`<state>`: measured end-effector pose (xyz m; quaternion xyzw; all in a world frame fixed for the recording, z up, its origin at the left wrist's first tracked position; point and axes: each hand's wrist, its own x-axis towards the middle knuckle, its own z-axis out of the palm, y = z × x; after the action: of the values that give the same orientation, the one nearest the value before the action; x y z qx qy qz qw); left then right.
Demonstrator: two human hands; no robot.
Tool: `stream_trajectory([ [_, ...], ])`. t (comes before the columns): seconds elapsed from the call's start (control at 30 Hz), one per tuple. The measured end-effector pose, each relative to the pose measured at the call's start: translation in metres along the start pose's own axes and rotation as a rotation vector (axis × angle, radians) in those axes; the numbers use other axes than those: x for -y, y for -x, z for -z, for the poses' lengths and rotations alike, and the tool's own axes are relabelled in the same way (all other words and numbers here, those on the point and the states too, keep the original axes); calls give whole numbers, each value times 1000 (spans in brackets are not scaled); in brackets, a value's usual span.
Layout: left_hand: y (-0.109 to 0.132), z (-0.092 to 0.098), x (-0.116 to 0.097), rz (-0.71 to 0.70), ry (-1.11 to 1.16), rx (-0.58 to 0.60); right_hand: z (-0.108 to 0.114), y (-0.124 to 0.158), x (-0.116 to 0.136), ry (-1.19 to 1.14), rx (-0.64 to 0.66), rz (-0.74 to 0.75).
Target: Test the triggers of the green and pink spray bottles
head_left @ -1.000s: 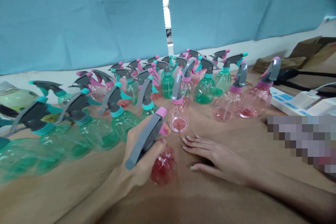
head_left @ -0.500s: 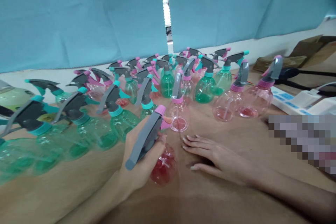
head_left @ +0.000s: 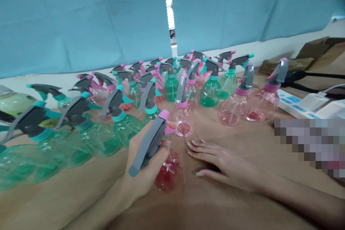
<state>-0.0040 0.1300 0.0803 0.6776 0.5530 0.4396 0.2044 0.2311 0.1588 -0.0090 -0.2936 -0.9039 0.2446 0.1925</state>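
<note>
My left hand (head_left: 144,167) is closed round the neck of a pink spray bottle (head_left: 170,172). Its grey trigger head with a pink nozzle points away from me, and the hand hides the collar. The clear pink body rests on the brown tabletop (head_left: 212,208). My right hand (head_left: 218,160) lies flat on the table to the right of that bottle, fingers stretched out and holding nothing. Just beyond both hands stands another pink spray bottle (head_left: 183,118), upright. To the left is a row of green spray bottles (head_left: 129,129).
Many more green and pink spray bottles (head_left: 211,91) crowd the back of the table. Two pink bottles (head_left: 233,106) stand at the right, near a white power strip (head_left: 299,104) with plugs. A cardboard box (head_left: 320,54) sits behind, and a blue cloth (head_left: 81,18) covers the wall.
The view has shifted very slightly. My left hand keeps its hold on the pink spray bottle, and my right hand stays flat on the table.
</note>
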Motion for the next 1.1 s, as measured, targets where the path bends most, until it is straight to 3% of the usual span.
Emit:
stream_trajectory([
  [0.13,0,-1,4,18,4,-8,-1,0,-2,2,-8,4],
  [0.4,2,1,15,14,49,81,0,-1,-1,19,5,7],
  [0.63,-6,2,-5,-65,78,140,-1,-1,-2,11,-7,10],
  [0.9,-4,1,1,-1,71,122,0,0,-1,26,17,-9],
  [1.1,-1,2,-5,47,56,46,0,-1,1,35,24,-14],
])
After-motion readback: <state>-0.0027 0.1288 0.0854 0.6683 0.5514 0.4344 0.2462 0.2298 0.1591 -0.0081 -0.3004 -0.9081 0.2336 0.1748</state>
